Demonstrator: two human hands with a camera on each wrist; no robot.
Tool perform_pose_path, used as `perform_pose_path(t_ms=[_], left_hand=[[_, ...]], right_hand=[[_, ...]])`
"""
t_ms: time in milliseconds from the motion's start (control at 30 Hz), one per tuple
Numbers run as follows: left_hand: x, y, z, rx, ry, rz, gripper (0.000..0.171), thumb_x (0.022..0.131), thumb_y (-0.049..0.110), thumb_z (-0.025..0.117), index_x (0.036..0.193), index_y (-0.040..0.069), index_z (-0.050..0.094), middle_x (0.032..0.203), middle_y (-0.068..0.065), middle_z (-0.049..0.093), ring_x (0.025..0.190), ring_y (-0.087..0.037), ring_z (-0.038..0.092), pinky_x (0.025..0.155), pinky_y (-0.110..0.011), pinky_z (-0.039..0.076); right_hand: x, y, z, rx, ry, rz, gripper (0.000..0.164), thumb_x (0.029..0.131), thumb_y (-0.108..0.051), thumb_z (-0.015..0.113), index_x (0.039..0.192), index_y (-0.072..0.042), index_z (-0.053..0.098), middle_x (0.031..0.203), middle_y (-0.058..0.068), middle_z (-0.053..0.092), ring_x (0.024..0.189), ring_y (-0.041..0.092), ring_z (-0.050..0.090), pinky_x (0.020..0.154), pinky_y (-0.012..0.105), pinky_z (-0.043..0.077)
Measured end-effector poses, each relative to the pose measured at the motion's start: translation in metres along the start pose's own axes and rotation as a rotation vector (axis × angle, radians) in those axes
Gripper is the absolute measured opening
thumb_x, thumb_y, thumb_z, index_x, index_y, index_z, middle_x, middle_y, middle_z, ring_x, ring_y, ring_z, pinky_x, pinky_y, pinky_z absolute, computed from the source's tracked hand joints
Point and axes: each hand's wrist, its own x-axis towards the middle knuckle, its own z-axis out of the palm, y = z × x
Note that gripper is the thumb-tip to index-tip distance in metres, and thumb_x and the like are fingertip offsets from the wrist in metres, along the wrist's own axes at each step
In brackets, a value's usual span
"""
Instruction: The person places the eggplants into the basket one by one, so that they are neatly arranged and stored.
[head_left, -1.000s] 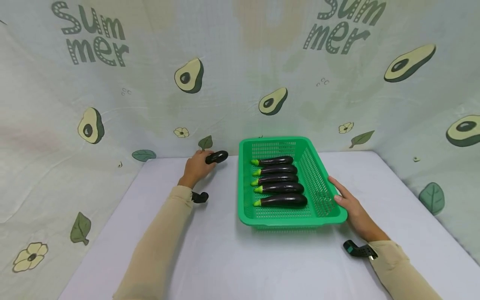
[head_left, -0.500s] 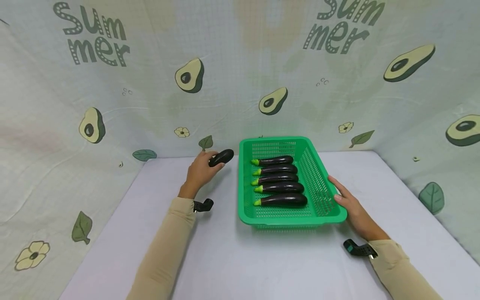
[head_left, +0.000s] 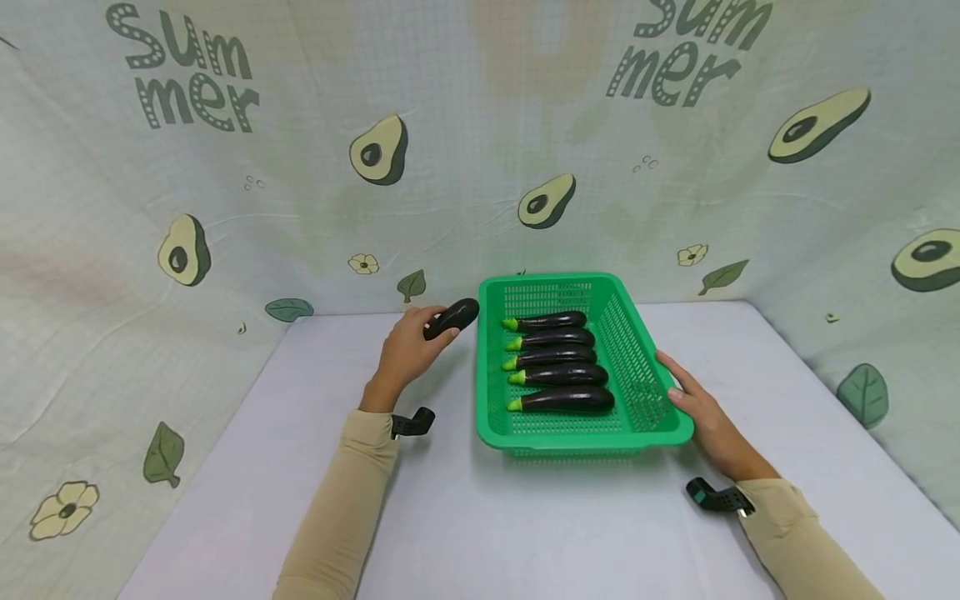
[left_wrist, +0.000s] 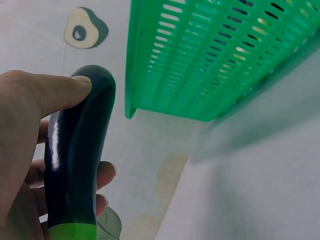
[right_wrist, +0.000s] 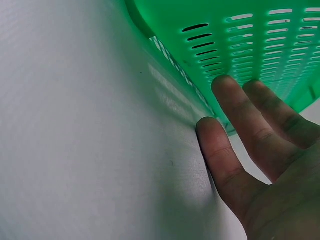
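My left hand grips a dark, glossy eggplant at the left side of a green plastic basket. In the left wrist view the thumb lies near the eggplant's rounded end, fingertips curl round from behind, and its green cap points to the bottom edge. Several more eggplants lie in a column inside the basket, green ends to the left. My right hand rests at the basket's right rim, thumb at the edge. Its straight fingers touch the slotted outer wall in the right wrist view.
The basket stands on a table covered in white cloth. Behind it hangs a pale curtain printed with avocados and leaves. Each wrist carries a black camera mount, the left one close over the cloth.
My left hand has moved right and toward me, lifting the eggplant from the back of the table to the basket's left rim. My right hand and the basket have stayed in place.
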Motion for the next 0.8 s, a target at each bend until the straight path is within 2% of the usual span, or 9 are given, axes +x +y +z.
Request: perform_pose_path(t_ms=[300,467,667,800], left_hand=[[-0.002,0.019,-0.005,-0.026,-0.014,0.044,0.053,0.095,0.048,0.067,0.136,0.015,0.062,0.108,-0.007,0.061,0.089,-0.022,0.059,0.069,-0.04,0.05],[-0.003,0.025,-0.004,-0.074,-0.019,0.066,0.053,0.095,0.046,0.066,0.137,0.014,0.062,0.11,-0.007,0.06,0.089,-0.021,0.057,0.07,-0.038,0.05],[-0.002,0.032,-0.003,-0.12,-0.005,0.108,0.053,0.095,0.044,0.068,0.137,0.013,0.062,0.11,-0.008,0.06,0.089,-0.021,0.056,0.071,-0.037,0.05],[-0.003,0.036,-0.003,-0.162,-0.012,0.121,0.052,0.096,0.043,0.068,0.137,0.012,0.061,0.109,-0.008,0.059,0.088,-0.021,0.056,0.07,-0.036,0.05]], right_hand=[[0.0,-0.003,-0.001,0.005,-0.006,-0.011,0.056,0.11,-0.026,0.032,0.163,-0.026,0.015,0.165,0.018,0.009,0.129,0.005,0.029,0.093,0.011,0.028],[0.0,-0.002,-0.001,-0.012,-0.001,0.019,0.056,0.11,-0.029,0.033,0.163,-0.029,0.015,0.166,0.015,0.008,0.134,0.001,0.024,0.095,0.012,0.026],[0.0,-0.004,-0.002,-0.016,-0.004,0.049,0.056,0.11,-0.033,0.033,0.162,-0.032,0.014,0.166,0.013,0.006,0.137,0.003,0.02,0.098,0.018,0.025],[0.001,-0.003,-0.002,-0.012,-0.013,0.034,0.056,0.11,-0.032,0.032,0.162,-0.032,0.013,0.167,0.012,0.006,0.137,0.001,0.02,0.096,0.014,0.026]])
